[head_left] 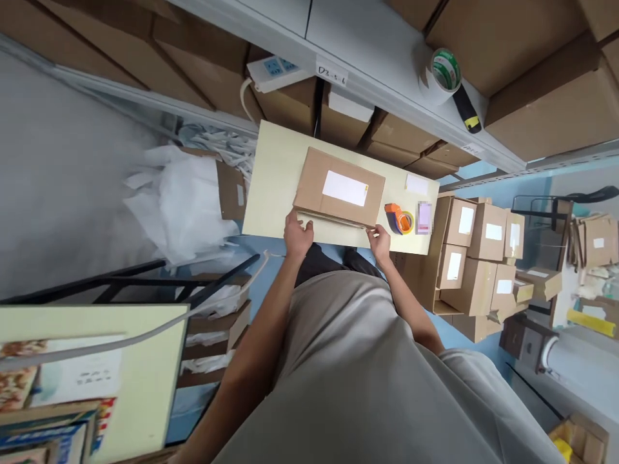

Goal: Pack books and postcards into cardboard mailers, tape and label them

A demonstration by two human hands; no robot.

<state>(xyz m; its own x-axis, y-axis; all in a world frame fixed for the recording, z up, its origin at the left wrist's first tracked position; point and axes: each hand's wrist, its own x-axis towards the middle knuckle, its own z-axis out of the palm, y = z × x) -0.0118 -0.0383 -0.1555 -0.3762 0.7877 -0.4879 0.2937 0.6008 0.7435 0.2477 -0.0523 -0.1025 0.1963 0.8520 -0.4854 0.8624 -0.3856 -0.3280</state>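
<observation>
Working the near edge of the box [338, 209]: that's your current step, as I read it. Head view, the only one. The box lies flat on the pale worktop [271, 167], left of its middle, white label [345, 187] facing up.

Your left hand [298, 236] is at the near left corner, fingers part curled, thumb standing off; contact looks light, and I can't tell if that grip has hold of the cardboard. Your right hand [380, 243] is at the near right corner, finger and thumb almost together. Can't tell if that grip pinches the box edge or just rests on it. A thin pale line runs along that edge between your hands; tape or gap, too small to say.

My call on what the next move needs: both corners kept square, the edge pressed even along its length, no twist. If tape is wanted, the orange tape dispenser [399, 219] sits just right of the box, on your right-hand side. Watch the pixelated slab [424, 218] beyond it and the white slip [416, 183] behind; a wide elbow swing could catch them.
</observation>
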